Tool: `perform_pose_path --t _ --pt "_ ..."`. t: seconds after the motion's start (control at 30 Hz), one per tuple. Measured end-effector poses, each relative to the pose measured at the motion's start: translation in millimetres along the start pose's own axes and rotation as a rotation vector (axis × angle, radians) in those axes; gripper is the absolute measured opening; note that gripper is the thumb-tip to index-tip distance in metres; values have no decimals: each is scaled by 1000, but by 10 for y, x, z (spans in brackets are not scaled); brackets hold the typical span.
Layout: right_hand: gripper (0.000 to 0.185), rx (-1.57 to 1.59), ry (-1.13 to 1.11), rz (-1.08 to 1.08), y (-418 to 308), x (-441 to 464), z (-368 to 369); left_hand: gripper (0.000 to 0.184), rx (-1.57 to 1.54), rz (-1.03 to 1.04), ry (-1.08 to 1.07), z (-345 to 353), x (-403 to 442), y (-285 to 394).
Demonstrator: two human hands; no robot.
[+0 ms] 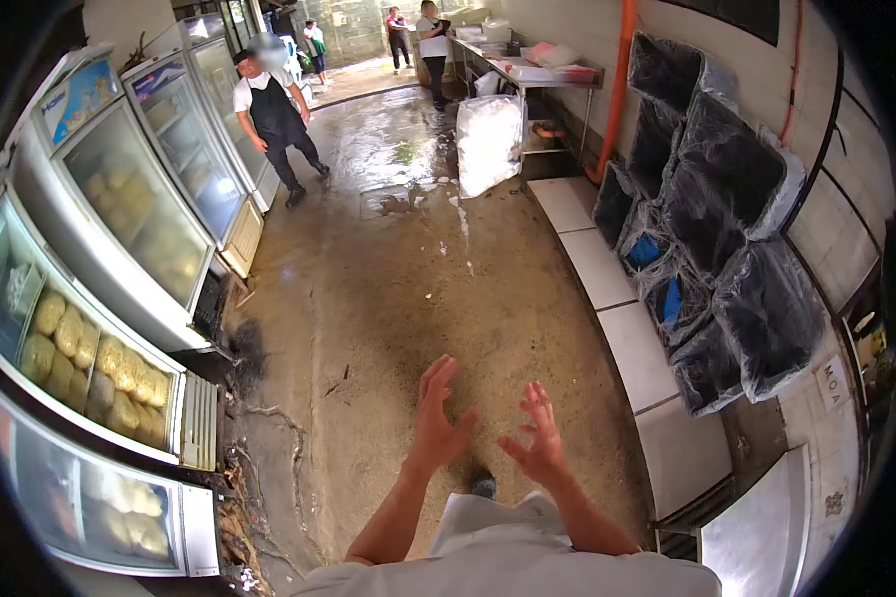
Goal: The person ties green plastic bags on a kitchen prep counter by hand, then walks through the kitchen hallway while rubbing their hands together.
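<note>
Both of my hands are held out in front of my body above the brown wet floor. My left hand has its fingers raised and its thumb apart, with nothing in it. A short gap away, my right hand is likewise empty, its fingers spread and thumb out toward the left one. Neither hand touches anything. Below them show my white clothing and the tip of one dark shoe.
Glass-door fridges with bagged goods line the left. On the right, plastic-wrapped black crates lean above a white ledge. A person in a dark apron walks ahead. A white sack stands near a metal table; several people are farther back.
</note>
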State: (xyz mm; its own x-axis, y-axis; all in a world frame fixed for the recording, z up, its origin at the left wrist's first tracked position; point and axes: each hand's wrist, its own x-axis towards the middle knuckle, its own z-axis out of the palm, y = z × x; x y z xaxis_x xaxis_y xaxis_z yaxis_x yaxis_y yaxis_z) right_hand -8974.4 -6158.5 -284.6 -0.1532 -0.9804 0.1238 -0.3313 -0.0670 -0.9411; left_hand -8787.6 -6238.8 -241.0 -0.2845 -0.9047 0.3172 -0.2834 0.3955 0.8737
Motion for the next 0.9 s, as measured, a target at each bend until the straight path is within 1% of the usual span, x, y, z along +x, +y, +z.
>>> perform_pose_path --t 0.13,0.23,0.33,0.37,0.43,0.53,0.63,0.8,0.9 --pt "99 7 14 -56 -120 500 -161 75 26 -61 -39 142 298 -161" --pt "94 58 16 -78 -208 931 -285 74 176 91 -59 359 281 -494" --pt "92 5 45 -95 -81 1279 -390 73 82 -59 -87 600 339 -577" --pt "92 -1 41 -89 -21 1343 -430 73 61 -55 -84 648 404 -596" --pt "92 -10 42 -94 97 1501 -534 73 25 -27 -75 687 739 -514" --pt "91 -10 42 -37 282 1668 -679 70 17 17 -58 739 1346 -439" --pt "92 -1 63 -26 441 1917 -819 70 51 36 -52 782 1847 -331" --pt "93 11 92 -147 183 2645 -1114 70 76 13 2 1092 2188 -529" --pt "95 4 96 -183 204 2987 -1275 69 42 -31 9 1322 2257 -645"
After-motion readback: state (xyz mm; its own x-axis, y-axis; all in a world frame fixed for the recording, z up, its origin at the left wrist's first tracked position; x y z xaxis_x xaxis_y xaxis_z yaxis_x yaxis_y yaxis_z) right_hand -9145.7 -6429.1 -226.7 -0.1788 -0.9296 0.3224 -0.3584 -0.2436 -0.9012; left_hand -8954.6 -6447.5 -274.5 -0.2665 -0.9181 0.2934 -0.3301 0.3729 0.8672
